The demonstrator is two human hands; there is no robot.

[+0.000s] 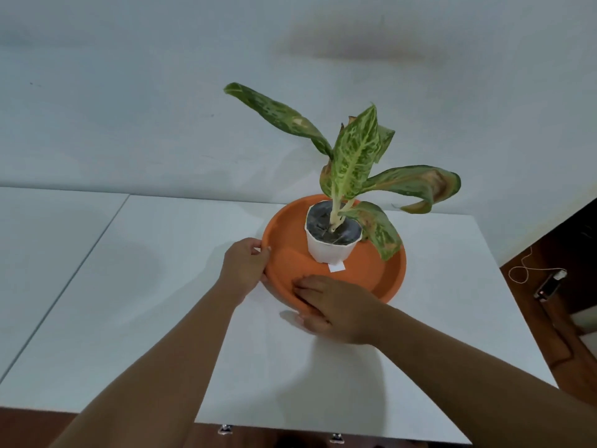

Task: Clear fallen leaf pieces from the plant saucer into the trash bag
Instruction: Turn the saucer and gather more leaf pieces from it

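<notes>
Saucer [384,279] sitting orange on the white table [161,318], far edge near the wall | left hand [245,266] curling round its left rim, gripping | right hand [332,308] clasping the near rim, fingers [310,284] lying inside, thumb underneath | white pot [329,247] with the plant [355,156] standing in the saucer.

A pale, plain wall [161,92] fills the far side, with soft grey shadows across it. In front lies a white tabletop [145,318], with a thin dark seam running through its left part. To the right is a brown wooden floor [555,334], where a thin white cord [523,270] curls beside a small dark device [549,286]. The light is soft and even.
</notes>
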